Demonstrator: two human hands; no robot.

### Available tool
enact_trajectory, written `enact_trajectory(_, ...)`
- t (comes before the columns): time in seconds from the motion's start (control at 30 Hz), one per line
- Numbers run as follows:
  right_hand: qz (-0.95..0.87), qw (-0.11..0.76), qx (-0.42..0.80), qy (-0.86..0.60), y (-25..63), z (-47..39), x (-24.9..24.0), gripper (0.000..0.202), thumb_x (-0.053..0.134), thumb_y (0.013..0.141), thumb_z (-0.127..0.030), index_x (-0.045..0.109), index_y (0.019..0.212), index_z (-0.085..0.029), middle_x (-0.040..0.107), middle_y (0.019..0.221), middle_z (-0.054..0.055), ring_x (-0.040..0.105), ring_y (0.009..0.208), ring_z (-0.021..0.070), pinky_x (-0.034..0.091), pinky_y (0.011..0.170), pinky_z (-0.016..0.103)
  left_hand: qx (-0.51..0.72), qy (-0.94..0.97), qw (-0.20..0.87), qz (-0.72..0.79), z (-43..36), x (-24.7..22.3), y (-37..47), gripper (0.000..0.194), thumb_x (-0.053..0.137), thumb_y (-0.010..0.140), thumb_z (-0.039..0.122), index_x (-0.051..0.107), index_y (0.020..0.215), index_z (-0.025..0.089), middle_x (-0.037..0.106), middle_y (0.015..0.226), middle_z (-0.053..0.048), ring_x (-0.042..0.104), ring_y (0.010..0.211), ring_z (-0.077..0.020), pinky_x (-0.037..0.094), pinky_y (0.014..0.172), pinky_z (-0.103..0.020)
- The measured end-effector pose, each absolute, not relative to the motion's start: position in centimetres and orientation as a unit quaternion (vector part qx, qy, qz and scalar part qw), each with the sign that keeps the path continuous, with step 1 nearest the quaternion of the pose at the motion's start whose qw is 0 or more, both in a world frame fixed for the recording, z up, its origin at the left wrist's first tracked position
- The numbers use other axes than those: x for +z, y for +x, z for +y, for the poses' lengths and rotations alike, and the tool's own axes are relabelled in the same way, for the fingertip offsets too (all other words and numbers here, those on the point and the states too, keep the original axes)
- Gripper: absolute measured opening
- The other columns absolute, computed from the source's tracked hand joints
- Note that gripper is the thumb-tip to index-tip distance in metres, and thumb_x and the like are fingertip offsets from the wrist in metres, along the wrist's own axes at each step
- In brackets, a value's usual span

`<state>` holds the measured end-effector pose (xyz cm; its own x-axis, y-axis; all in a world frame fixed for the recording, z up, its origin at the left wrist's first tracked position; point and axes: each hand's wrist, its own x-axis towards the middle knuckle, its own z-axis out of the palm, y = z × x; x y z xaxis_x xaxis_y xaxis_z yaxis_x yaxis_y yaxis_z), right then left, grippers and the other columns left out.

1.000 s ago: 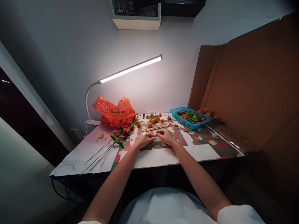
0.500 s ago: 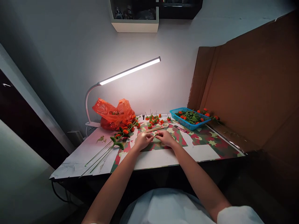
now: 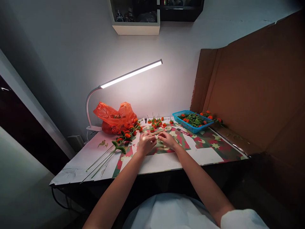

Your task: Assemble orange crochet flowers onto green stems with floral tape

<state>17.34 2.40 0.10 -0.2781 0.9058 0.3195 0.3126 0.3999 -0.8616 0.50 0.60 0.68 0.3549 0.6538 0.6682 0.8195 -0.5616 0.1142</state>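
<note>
My left hand [image 3: 146, 143] and my right hand [image 3: 167, 140] are close together over the patterned part of the table. The fingers of each are drawn together, and what they hold is too small to make out. Just beyond them lie thin brown sticks [image 3: 156, 132], a small round roll [image 3: 168, 128] and a pink-handled tool [image 3: 183, 131]. Several short orange flowers [image 3: 155, 123] stand behind the sticks. Long-stemmed orange flowers [image 3: 121, 140] lie to the left of my left hand.
A red plastic bag [image 3: 115, 117] sits at the back left beside a lit lamp [image 3: 131, 74]. A blue basket [image 3: 194, 128] of flowers and leaves is at the back right, before a cardboard panel [image 3: 245, 86]. Shelves [image 3: 135, 30] hang above.
My left hand has turned a little and its fingers have shifted by the sticks. The green piece seen between my hands earlier is no longer clearly visible. The view has shifted slightly.
</note>
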Motion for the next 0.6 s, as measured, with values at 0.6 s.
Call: enact_trajectory(0.6, -0.768, 0.395, 0.376, -0.336, 17.8, 1.7, 0.5, 0.02, 0.052, 0.08, -0.033, 0.058, 0.069, -0.017, 0.056, 0.068, 0.0, 0.05, 0.065, 0.0132, 0.039, 0.063, 0.026, -0.347, -0.759, -0.311, -0.455, 0.8, 1.0, -0.3, 0.03, 0.058, 0.072, 0.043, 0.065, 0.066, 0.015, 0.058, 0.057, -0.001, 0.045, 0.051, -0.01, 0.033, 0.049, -0.022)
